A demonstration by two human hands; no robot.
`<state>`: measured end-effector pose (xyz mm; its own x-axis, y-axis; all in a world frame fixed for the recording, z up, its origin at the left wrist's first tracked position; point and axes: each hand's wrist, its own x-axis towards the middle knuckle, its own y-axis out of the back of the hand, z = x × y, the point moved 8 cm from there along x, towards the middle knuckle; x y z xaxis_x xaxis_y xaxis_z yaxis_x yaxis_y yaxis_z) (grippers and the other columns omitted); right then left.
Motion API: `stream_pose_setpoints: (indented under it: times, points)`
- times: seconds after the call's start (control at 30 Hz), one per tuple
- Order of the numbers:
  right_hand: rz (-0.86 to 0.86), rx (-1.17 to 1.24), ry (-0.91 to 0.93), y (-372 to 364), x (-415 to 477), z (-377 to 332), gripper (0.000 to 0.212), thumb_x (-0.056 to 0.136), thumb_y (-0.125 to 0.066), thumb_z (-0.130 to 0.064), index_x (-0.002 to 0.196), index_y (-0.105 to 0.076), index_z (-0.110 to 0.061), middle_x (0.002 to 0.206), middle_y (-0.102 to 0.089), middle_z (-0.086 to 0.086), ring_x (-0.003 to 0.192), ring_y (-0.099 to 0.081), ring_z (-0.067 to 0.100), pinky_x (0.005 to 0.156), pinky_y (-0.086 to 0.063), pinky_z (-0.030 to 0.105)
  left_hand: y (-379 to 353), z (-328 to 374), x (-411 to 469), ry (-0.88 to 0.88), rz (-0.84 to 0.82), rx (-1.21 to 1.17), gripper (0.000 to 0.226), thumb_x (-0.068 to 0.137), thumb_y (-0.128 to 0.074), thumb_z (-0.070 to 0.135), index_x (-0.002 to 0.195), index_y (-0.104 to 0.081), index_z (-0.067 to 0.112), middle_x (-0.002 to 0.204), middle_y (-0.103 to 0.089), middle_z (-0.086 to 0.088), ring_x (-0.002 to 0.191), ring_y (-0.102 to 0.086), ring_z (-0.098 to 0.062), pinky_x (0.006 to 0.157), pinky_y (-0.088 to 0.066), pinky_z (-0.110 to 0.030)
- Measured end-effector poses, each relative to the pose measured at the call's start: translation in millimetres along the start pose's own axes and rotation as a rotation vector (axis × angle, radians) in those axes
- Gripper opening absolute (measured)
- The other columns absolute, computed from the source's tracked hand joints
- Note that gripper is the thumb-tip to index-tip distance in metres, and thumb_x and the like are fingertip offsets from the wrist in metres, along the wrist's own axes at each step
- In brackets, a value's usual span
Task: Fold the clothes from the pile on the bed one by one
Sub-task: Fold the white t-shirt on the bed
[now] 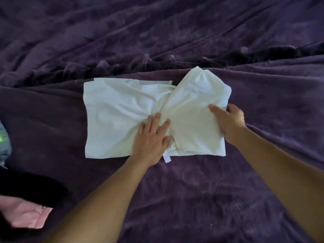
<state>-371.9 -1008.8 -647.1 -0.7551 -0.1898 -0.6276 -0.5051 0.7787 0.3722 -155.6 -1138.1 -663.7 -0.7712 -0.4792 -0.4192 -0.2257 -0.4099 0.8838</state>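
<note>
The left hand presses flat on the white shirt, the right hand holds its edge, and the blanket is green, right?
No, the head view shows a purple blanket. The left hand does press flat on the white shirt, and the right hand holds its edge.

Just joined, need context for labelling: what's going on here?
A person is folding a white garment on a purple blanket. The left hand presses flat on its middle with straight fingers. The right hand grips the right edge, where a part is already folded over. The fold is only partly done. A pink garment and a black garment lie at the lower left.
</note>
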Motion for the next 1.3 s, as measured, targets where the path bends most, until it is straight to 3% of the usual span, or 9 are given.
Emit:
stream_pose_setpoints:
  times: [0.17, 0.33, 0.47, 0.6, 0.67, 0.83, 1.03, 1.17, 1.3]
  points:
    - [-0.047, -0.036, 0.241, -10, -63, -76, 0.040, 0.083, -0.073, -0.030, 0.114, -0.054, -0.013, 0.096, -0.063, -0.006, 0.082, -0.064, 0.011, 0.066, -0.054, 0.029, 41, -56, -46, 0.171, 0.215, -0.232, 0.052, 0.097, -0.029, 0.041, 0.136, -0.048, 0.013, 0.147, -0.038, -0.016, 0.132, -0.040, -0.035, 0.103, -0.036, -0.047]
    - [-0.188, -0.147, 0.402, -93, -135, -132, 0.029, 0.088, -0.065, -0.025, 0.109, -0.046, -0.022, 0.093, -0.065, 0.006, 0.077, -0.068, 0.023, 0.054, -0.054, 0.034, 70, -144, -114, 0.371, 0.388, -0.422, 0.052, 0.091, -0.032, 0.038, 0.118, -0.060, 0.004, 0.124, -0.057, -0.017, 0.115, -0.052, -0.035, 0.094, -0.046, -0.047]
    - [-0.307, -0.315, 0.443, -199, -174, -137, 0.031, 0.090, -0.061, -0.020, 0.114, -0.043, -0.021, 0.079, -0.058, -0.001, 0.069, -0.069, 0.030, 0.073, -0.057, 0.044, 83, -208, -159, 0.525, 0.488, -0.464, 0.028, 0.094, -0.051, 0.017, 0.117, -0.060, 0.004, 0.119, -0.057, -0.015, 0.112, -0.053, -0.033, 0.093, -0.045, -0.044]
    - [-0.515, -0.486, 0.355, -282, -190, -89, 0.045, 0.088, -0.061, -0.019, 0.129, -0.041, -0.020, 0.100, -0.063, 0.008, 0.089, -0.066, 0.032, 0.080, -0.056, 0.049, 75, -250, -174, 0.607, 0.521, -0.517, 0.028, 0.094, -0.051, 0.015, 0.119, -0.059, 0.006, 0.117, -0.057, -0.015, 0.108, -0.056, -0.033, 0.090, -0.044, -0.041]
    - [-0.470, -0.600, 0.424, -278, -188, -72, 0.042, 0.091, -0.056, -0.018, 0.131, -0.044, -0.019, 0.109, -0.064, 0.006, 0.096, -0.063, 0.031, 0.084, -0.054, 0.046, 73, -257, -171, 0.610, 0.537, -0.582, 0.028, 0.095, -0.050, 0.017, 0.120, -0.057, 0.007, 0.117, -0.057, -0.014, 0.103, -0.060, -0.032, 0.087, -0.047, -0.040]
    - [-0.093, -0.822, 0.650, -202, -156, -60, 0.047, 0.092, -0.053, -0.023, 0.138, -0.043, -0.021, 0.136, -0.047, 0.007, 0.123, -0.043, 0.031, 0.092, -0.042, 0.042, 88, -233, -126, 0.476, 0.563, -0.575, 0.036, 0.096, -0.047, 0.024, 0.129, -0.051, 0.010, 0.120, -0.055, -0.015, 0.107, -0.056, -0.032, 0.087, -0.047, -0.042]
    - [-0.065, -1.174, 1.020, -221, -126, -82, 0.056, 0.099, -0.041, -0.038, 0.150, -0.022, -0.028, 0.162, -0.006, 0.007, 0.149, -0.001, 0.024, 0.110, -0.023, 0.050, 111, -188, -30, 0.103, 0.527, -0.056, 0.045, 0.095, -0.041, 0.031, 0.139, -0.046, 0.025, 0.151, -0.032, -0.016, 0.136, -0.034, -0.037, 0.100, -0.036, -0.050]
    - [-0.155, -1.285, 0.815, -233, -58, -62, 0.064, 0.098, -0.021, -0.058, 0.153, -0.010, -0.028, 0.162, -0.003, -0.001, 0.149, 0.001, 0.020, 0.115, -0.016, 0.053, 72, -214, 19, 0.221, 0.303, -0.022, 0.058, 0.099, -0.027, 0.048, 0.152, -0.011, 0.030, 0.158, -0.014, -0.015, 0.145, -0.014, -0.031, 0.114, -0.016, -0.050]
    - [-0.166, -1.256, 0.800, -232, -48, -56, 0.068, 0.096, -0.020, -0.061, 0.154, -0.007, -0.028, 0.162, -0.001, 0.002, 0.149, 0.000, 0.024, 0.116, -0.015, 0.053, 68, -212, 26, 0.234, 0.271, 0.008, 0.059, 0.098, -0.025, 0.050, 0.152, -0.009, 0.030, 0.157, -0.015, -0.019, 0.145, -0.014, -0.031, 0.115, -0.014, -0.050]
